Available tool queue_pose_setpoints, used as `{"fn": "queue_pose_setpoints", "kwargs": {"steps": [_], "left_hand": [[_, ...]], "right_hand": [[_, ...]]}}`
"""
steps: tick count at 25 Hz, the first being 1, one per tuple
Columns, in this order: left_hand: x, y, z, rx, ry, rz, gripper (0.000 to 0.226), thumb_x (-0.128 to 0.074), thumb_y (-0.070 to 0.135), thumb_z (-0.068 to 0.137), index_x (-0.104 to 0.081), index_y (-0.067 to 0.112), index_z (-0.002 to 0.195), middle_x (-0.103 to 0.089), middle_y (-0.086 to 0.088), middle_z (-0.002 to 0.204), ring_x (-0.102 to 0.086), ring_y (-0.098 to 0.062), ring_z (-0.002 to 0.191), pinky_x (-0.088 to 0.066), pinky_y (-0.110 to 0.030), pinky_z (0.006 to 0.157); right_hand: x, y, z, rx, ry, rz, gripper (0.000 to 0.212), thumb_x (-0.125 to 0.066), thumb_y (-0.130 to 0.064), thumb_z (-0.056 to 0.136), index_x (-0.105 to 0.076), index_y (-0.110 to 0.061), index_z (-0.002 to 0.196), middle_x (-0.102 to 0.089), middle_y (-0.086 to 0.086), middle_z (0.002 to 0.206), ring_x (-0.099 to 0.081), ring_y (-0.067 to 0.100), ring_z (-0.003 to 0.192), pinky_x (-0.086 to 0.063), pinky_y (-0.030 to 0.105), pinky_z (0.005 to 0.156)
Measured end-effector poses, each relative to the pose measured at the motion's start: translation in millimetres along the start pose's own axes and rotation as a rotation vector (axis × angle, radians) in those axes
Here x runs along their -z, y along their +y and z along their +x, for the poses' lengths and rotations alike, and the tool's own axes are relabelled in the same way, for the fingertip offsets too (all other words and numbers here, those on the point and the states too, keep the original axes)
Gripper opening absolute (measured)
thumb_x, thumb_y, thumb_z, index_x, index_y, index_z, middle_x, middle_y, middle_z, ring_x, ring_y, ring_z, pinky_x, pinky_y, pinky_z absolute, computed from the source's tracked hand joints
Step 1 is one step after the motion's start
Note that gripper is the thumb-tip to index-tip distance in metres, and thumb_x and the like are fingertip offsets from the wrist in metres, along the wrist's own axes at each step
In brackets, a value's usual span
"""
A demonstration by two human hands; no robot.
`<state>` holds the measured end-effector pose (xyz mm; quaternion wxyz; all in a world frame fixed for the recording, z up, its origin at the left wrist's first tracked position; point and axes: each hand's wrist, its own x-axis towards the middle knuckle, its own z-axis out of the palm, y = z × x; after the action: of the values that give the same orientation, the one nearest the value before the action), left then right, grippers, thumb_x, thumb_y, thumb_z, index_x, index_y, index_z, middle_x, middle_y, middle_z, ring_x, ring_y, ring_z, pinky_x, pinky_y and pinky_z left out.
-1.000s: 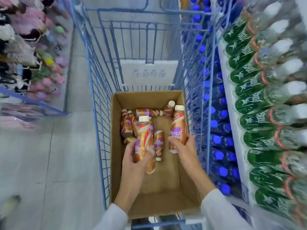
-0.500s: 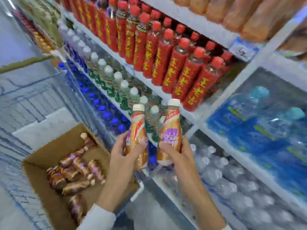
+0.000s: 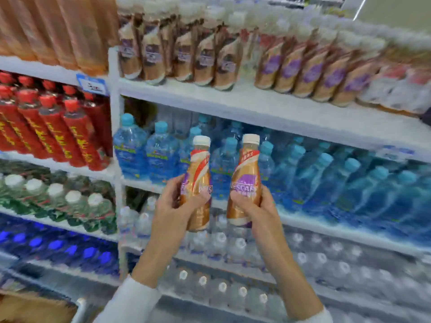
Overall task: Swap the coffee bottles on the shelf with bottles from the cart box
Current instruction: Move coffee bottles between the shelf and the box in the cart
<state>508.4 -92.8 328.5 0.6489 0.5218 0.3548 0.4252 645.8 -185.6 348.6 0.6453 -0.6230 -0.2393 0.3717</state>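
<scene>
My left hand (image 3: pixel 173 206) grips a gold-and-purple coffee bottle (image 3: pixel 198 173) with a cream cap, held upright. My right hand (image 3: pixel 256 207) grips a second coffee bottle (image 3: pixel 246 173) of the same kind, upright beside the first. Both bottles hang in front of the blue water shelf at chest height. On the shelf above stand rows of coffee bottles: a brown-labelled group (image 3: pixel 177 54) on the left and a purple-labelled group (image 3: pixel 310 71) on the right, all blurred. A corner of the cardboard cart box (image 3: pixel 35 308) shows at the bottom left.
A white upright post (image 3: pixel 114 141) divides the shelving. Left of it stand red bottles (image 3: pixel 53 129), green bottles with white caps (image 3: pixel 58 203) and blue-capped bottles (image 3: pixel 56 245). Right of it are blue water bottles (image 3: pixel 326 183) and clear water bottles (image 3: pixel 279 264) lower down.
Both hands lifted a coffee bottle each out of the cart box and raised them toward the shelves. My view swung from the cart up to the coffee shelf.
</scene>
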Motion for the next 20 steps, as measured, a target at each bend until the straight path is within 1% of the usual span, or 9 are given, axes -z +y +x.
{"fn": "queue_pose_setpoints", "kwargs": {"steps": [2,4,5,8,10,12,16,18,20], "left_hand": [[-41,3,-1,0.007,-0.076,-0.008,0.035,-0.079,0.008,0.077,-0.065,0.021,0.107,-0.075,0.009,0.088,-0.069,-0.003,0.077,-0.054,-0.018,0.065],[-77,8,-2,0.016,-0.129,-0.015,0.046,-0.086,0.018,0.069,-0.066,0.02,0.111,-0.075,0.003,0.095,-0.07,-0.011,0.083,-0.057,-0.023,0.068],[-93,8,1,0.015,-0.145,-0.017,0.047,-0.087,0.018,0.069,-0.066,0.02,0.111,-0.075,0.001,0.096,-0.07,-0.014,0.085,-0.057,-0.024,0.069],[-130,13,14,0.014,-0.198,-0.015,0.046,-0.086,0.018,0.07,-0.066,0.023,0.111,-0.075,0.0,0.097,-0.071,-0.017,0.088,-0.057,-0.027,0.07],[-151,16,29,-0.008,-0.258,-0.022,0.058,-0.089,0.02,0.062,-0.065,0.019,0.114,-0.075,-0.002,0.101,-0.072,-0.014,0.086,-0.057,-0.024,0.068],[-168,23,45,-0.036,-0.29,-0.031,0.054,-0.081,0.023,0.064,-0.065,0.016,0.115,-0.075,-0.003,0.102,-0.071,-0.009,0.081,-0.055,-0.02,0.064],[-200,38,77,-0.077,-0.331,-0.037,0.05,-0.08,0.027,0.064,-0.066,0.023,0.111,-0.075,0.001,0.099,-0.072,-0.01,0.082,-0.056,-0.023,0.066],[-212,46,88,-0.107,-0.347,-0.014,0.056,-0.085,0.031,0.06,-0.065,0.026,0.113,-0.075,0.001,0.103,-0.072,-0.013,0.088,-0.057,-0.024,0.068],[-228,57,99,-0.158,-0.358,0.016,0.059,-0.092,0.028,0.06,-0.063,0.03,0.111,-0.073,0.002,0.106,-0.072,-0.01,0.09,-0.056,-0.022,0.068]], "right_hand": [[38,-17,-5,0.04,0.036,-0.002,0.022,-0.073,-0.027,0.088,-0.062,-0.027,0.107,-0.073,-0.012,0.088,-0.068,0.003,0.079,-0.052,0.019,0.069],[68,-31,-10,0.071,0.081,-0.002,0.03,-0.074,-0.034,0.086,-0.061,-0.031,0.112,-0.074,-0.014,0.097,-0.07,0.005,0.091,-0.053,0.026,0.081],[80,-37,-10,0.084,0.104,0.002,0.031,-0.075,-0.035,0.085,-0.061,-0.031,0.113,-0.074,-0.014,0.099,-0.07,0.007,0.094,-0.053,0.028,0.083],[109,-50,-1,0.116,0.169,0.019,0.034,-0.075,-0.033,0.083,-0.06,-0.028,0.114,-0.074,-0.014,0.096,-0.071,0.005,0.089,-0.053,0.021,0.072],[126,-58,10,0.136,0.216,0.019,0.038,-0.076,-0.036,0.081,-0.06,-0.029,0.115,-0.074,-0.012,0.098,-0.071,0.009,0.091,-0.054,0.027,0.076],[137,-67,22,0.154,0.24,0.016,0.039,-0.076,-0.036,0.081,-0.06,-0.029,0.115,-0.074,-0.009,0.099,-0.071,0.013,0.094,-0.056,0.033,0.08],[154,-88,47,0.195,0.255,0.015,0.032,-0.074,-0.031,0.084,-0.059,-0.029,0.113,-0.074,-0.011,0.093,-0.071,0.007,0.084,-0.053,0.017,0.064],[161,-97,60,0.22,0.261,0.014,0.032,-0.075,-0.031,0.083,-0.059,-0.029,0.112,-0.073,-0.012,0.091,-0.071,0.004,0.082,-0.052,0.016,0.063],[170,-111,76,0.245,0.274,0.007,0.034,-0.076,-0.029,0.083,-0.059,-0.028,0.112,-0.073,-0.012,0.09,-0.07,0.003,0.08,-0.052,0.016,0.062]]}}
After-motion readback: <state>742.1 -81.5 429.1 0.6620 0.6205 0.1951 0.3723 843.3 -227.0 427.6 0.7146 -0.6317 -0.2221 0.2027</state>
